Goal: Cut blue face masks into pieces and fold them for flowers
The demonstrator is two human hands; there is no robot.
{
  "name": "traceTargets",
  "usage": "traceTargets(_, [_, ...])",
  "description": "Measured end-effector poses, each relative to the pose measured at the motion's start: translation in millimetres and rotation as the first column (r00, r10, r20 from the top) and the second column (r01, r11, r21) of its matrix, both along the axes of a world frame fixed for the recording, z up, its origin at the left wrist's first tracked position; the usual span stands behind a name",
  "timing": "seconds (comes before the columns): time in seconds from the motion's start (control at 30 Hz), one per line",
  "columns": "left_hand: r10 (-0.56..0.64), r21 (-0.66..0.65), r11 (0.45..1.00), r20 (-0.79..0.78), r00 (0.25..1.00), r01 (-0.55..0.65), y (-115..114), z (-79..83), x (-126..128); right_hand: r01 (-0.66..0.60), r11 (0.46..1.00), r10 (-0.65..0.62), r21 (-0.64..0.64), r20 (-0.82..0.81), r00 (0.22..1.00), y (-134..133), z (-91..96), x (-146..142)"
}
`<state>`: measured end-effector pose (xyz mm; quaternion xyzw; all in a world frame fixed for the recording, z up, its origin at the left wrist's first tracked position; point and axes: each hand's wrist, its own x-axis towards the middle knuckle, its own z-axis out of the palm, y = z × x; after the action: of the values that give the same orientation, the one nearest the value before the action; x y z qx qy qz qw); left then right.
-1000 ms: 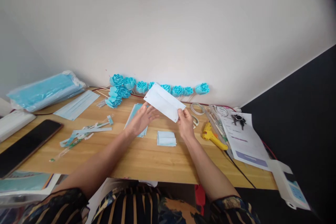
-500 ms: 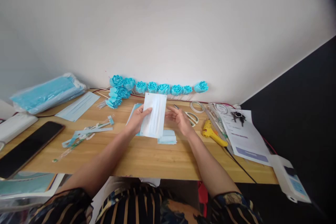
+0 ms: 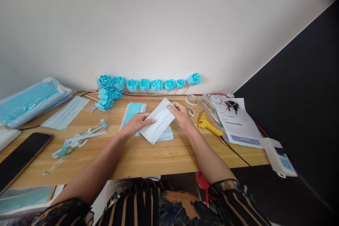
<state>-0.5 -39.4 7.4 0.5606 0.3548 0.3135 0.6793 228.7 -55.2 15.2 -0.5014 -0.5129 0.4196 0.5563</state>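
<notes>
Pale wall backs a wooden counter (image 3: 148, 155) in the head view, where the left hand (image 3: 137, 124) and the right hand (image 3: 181, 116) each have a closed grip on a white mask sheet (image 3: 158, 124), held tilted just above a small folded stack (image 3: 167, 136) mid-counter. Both grips pinch only thin edges, so the limp sheet may slip or crease, and a dropped end could scatter the stack. A yellow glue gun (image 3: 208, 126) lies near the right wrist; an outward sweep could knock it and drag its cord. Cut strips (image 3: 79, 137) and a phone (image 3: 21, 155) sit well to the left. Bare wood toward the front edge offers the most free room, while paper flowers (image 3: 144, 84) line the wall behind.
</notes>
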Motion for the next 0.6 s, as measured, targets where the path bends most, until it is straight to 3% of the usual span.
traceTargets(0.13, [0.265,-0.028,0.964,0.090,0.960,-0.263,11.1,-1.2,-4.5,0.136,0.990,-0.138,-0.022,-0.174,0.975,7.7,-0.5,4.1])
traceTargets(0.2, [0.413,-0.051,0.911,0.156,0.898,-0.410,17.1,-3.7,-8.2,0.103,0.994,-0.112,-0.047,-0.234,0.966,9.4,-3.2,2.2])
traceTargets(0.3, [0.541,-0.023,0.835,0.216,0.813,-0.550,22.9,-6.8,-13.3,0.009,0.996,-0.030,-0.084,-0.251,0.968,8.3,-9.3,-3.9])
traceTargets(0.43, [0.622,0.033,0.766,0.211,0.754,-0.642,23.5,-6.1,-13.4,-0.057,0.991,0.031,-0.119,-0.210,0.977,6.0,-15.6,-8.9])
traceTargets(0.6, [0.628,0.091,0.754,0.192,0.754,-0.651,21.1,-4.0,-10.2,-0.064,0.992,0.043,-0.104,-0.198,0.979,6.5,-16.0,-8.7])
